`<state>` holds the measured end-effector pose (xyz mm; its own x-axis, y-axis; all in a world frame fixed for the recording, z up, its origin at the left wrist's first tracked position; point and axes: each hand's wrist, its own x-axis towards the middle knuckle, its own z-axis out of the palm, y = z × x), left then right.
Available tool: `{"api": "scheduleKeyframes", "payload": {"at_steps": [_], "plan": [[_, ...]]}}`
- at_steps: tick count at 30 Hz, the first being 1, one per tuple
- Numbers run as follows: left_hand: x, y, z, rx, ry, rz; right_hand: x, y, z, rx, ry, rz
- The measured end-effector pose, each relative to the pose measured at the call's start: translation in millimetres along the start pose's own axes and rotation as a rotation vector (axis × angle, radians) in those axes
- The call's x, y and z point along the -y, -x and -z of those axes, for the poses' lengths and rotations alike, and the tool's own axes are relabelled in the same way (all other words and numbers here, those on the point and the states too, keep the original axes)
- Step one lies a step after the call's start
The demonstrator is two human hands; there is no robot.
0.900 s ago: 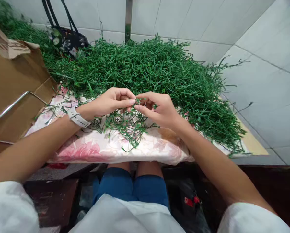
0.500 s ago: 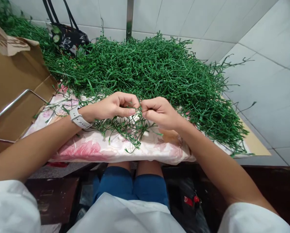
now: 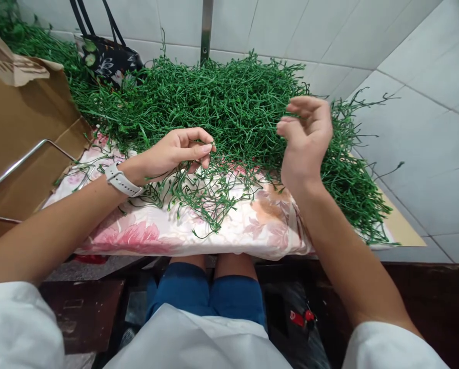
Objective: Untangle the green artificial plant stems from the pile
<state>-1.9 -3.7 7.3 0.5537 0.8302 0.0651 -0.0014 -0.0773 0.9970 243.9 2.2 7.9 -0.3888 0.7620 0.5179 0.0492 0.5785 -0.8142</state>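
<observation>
My left hand (image 3: 185, 149), with a white watch on the wrist, is above the front of the table, its thumb and index finger pinched on a thin green stem (image 3: 213, 144), little of which shows. Under it lies a loose scatter of green stems (image 3: 204, 197) with small forked tips. My right hand (image 3: 308, 141) is raised in front of the right part of a big heap of green stems (image 3: 229, 97). Its fingers are curled but apart, slightly blurred, and I see nothing in them.
A flowered cloth (image 3: 137, 233) covers the tabletop. On the left stands an open cardboard box (image 3: 29, 123) with a bent metal rod (image 3: 17, 166) before it. A dark flowered bag (image 3: 112, 59) sits in the heap by the tiled wall (image 3: 321, 31).
My two hands were together over the loose stems. My right hand has moved away up and to the right, and its fingers have opened. My left hand has shifted slightly up and left.
</observation>
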Motion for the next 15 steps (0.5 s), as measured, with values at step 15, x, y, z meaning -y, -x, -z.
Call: {"api": "scheduleKeyframes", "payload": {"at_steps": [15], "plan": [[7,-2,3.2,0.06,-0.079,-0.042,-18,24,-28,0.088,0.133,0.169]]}}
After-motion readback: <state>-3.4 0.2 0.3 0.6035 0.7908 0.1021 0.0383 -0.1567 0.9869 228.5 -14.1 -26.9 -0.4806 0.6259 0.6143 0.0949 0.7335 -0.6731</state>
